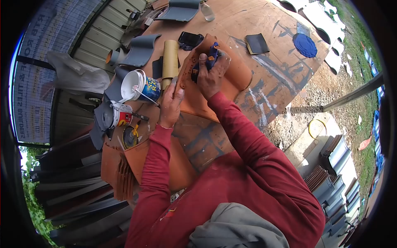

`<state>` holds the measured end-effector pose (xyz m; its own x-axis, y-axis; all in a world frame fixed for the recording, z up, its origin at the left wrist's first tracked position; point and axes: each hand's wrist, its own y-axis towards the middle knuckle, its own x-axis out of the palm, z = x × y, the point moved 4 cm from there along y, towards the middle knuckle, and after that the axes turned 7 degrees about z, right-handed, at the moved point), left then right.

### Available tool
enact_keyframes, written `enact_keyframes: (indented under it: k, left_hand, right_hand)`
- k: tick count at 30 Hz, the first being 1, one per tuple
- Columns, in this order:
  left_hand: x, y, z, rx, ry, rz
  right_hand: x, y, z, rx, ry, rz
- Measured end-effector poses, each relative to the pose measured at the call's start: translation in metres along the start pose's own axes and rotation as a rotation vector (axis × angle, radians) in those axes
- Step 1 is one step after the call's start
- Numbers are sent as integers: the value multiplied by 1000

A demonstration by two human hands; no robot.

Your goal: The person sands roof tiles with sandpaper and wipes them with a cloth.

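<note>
An orange clay roof tile point(196, 102) lies tilted on the wooden work table, in front of me. My left hand point(170, 105) grips its left edge, thumb on the near side and fingers along the rim. On the tile's upper part, my right hand point(212, 76) is closed around a crumpled dark blue cloth point(214, 53), pressing it near the rough edge. The palm side of that hand is hidden. Just beyond my left hand stands a tan cardboard tube point(170, 60).
Left of the tile are a white-and-blue paint bucket point(145, 87), a smaller tub point(120, 115) and grey tiles point(140, 49). A phone point(190, 40), sandpaper point(257, 44), a blue rag point(304, 45) and a bottle point(207, 12) lie farther off. Stacked tiles point(120, 173) sit at lower left.
</note>
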<state>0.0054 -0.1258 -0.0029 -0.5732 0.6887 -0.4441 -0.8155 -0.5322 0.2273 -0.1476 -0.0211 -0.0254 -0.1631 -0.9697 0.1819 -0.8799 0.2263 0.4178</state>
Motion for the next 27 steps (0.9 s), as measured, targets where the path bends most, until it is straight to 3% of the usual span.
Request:
enact_keyframes:
  k: [3, 6, 7, 9, 10, 12, 13, 15, 16, 18, 21, 22, 24, 25, 27]
  left_hand:
    - [13, -9, 18, 119, 190, 92]
    - [20, -18, 34, 60, 110, 117]
    - [22, -18, 29, 54, 109, 107]
    - [29, -8, 13, -187, -514, 145]
    - [31, -5, 15, -334, -659, 130]
    - [31, 19, -7, -324, -547, 24]
    - [30, 21, -18, -356, -464, 15]
    - [27, 24, -38, -418, -299, -12]
    - [30, 24, -34, -383, -360, -12]
    - [34, 18, -24, -363, -466, 58]
    - [41, 9, 6, -305, -483, -20]
    - [38, 5, 3, -410, -497, -4]
    - [35, 3, -2, -374, -510, 7]
    - [34, -3, -6, -348, -519, 0]
    - [35, -3, -17, -405, -516, 71]
  right_hand:
    - [16, -31, -6, -133, -114, -95]
    - [-20, -44, -13, -54, 189, -378]
    - [-42, -51, -11, -46, 181, -375]
    - [-70, -64, -12, -88, 285, -829]
    - [-81, -59, -9, -86, 272, -813]
    - [-95, -56, 8, 466, 365, -865]
    - [-92, -47, 8, 475, 360, -849]
    - [-84, -5, 14, 488, 512, -212]
    - [-74, 0, 11, 495, 510, -197]
    - [-50, -2, -5, 360, 377, -277]
    - [-54, -62, -17, 40, 222, -436]
    - [-67, -69, -17, 39, 226, -441]
    - [-89, -84, -14, -109, 313, -822]
    - [-92, -79, -7, -94, 317, -837]
    - [-82, -53, 5, -555, 270, -842]
